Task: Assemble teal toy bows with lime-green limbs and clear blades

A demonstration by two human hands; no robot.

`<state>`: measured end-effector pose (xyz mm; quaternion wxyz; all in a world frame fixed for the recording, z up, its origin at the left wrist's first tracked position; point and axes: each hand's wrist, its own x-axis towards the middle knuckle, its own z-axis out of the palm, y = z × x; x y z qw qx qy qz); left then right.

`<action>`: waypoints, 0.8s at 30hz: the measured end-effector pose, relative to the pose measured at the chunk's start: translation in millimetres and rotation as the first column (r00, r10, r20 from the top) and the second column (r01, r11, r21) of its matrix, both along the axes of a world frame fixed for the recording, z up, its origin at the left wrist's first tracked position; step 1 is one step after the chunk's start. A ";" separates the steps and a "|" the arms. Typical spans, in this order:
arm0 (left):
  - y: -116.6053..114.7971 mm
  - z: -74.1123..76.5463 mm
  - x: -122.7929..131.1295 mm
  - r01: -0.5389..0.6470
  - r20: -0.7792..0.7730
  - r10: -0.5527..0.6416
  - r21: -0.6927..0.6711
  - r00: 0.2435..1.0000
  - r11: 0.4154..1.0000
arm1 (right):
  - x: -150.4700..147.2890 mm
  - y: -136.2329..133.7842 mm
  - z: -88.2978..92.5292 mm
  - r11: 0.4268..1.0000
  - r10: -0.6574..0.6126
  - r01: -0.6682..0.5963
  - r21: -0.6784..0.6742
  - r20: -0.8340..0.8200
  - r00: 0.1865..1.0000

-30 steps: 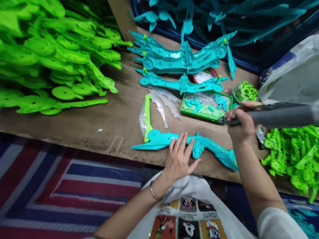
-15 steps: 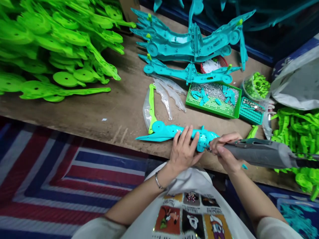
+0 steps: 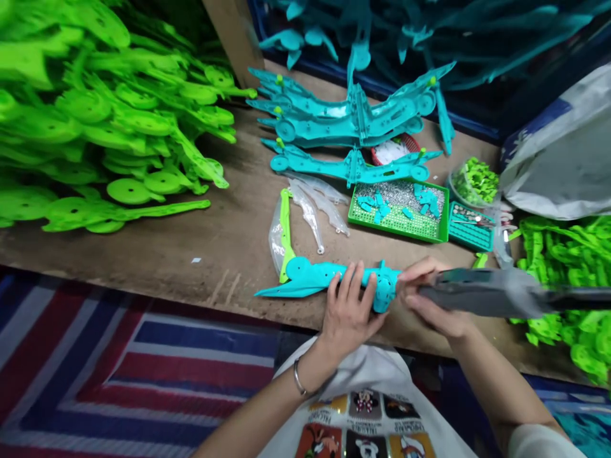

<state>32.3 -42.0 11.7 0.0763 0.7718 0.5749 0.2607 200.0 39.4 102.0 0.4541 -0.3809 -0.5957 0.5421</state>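
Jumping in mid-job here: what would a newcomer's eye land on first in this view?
First the heap of bright green plastic parts filling the upper left of the wooden bench. Then, at the bench's near edge, the left hand pressing down a teal toy piece while the right hand holds a grey power tool to it. Behind them lies a stack of teal frames.
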 end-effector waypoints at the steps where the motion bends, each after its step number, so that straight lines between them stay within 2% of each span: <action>1: 0.3 0.2 0.4 0.001 0.006 -0.001 -0.004 1.000 1.000 | 1.3 13.7 5.2 0.998 -0.016 0.018 0.058 -0.030 0.999; 2: 0.7 0.2 0.9 0.001 0.010 -0.001 -0.010 1.000 1.000 | 2.0 29.2 8.1 0.989 -0.062 0.072 0.128 -0.082 0.995; 4: 1.4 0.2 1.6 -0.002 0.008 0.002 -0.017 1.000 1.000 | 1.4 62.8 6.6 0.930 -0.227 0.273 0.247 -0.198 0.954; 5: 1.6 0.2 1.8 -0.004 0.006 0.004 -0.013 1.000 1.000 | 0.1 78.8 2.5 0.898 -0.295 0.351 0.266 -0.229 0.928; 7: 1.7 0.4 1.9 -0.008 -0.002 0.008 -0.004 1.000 1.000 | -4.1 104.9 -9.9 0.864 -0.374 0.431 0.262 -0.240 0.896; 10: 1.3 0.6 1.7 -0.007 -0.013 0.007 -0.013 1.000 1.000 | -11.4 125.2 -29.3 0.870 -0.390 0.436 0.231 -0.219 0.894; 13: 0.7 -0.7 1.5 -0.009 -0.015 0.009 -0.008 1.000 1.000 | -15.7 130.0 -41.0 0.886 -0.376 0.413 0.212 -0.196 0.906; 19: 0.4 -4.5 2.0 -0.009 -0.008 0.009 0.014 1.000 1.000 | -17.7 133.3 -49.9 0.882 -0.405 0.428 0.195 -0.149 0.902; 24: -0.3 -0.4 0.0 -0.007 0.011 0.007 -0.006 1.000 1.000 | -18.8 135.4 -52.1 0.903 -0.372 0.394 0.169 -0.149 0.916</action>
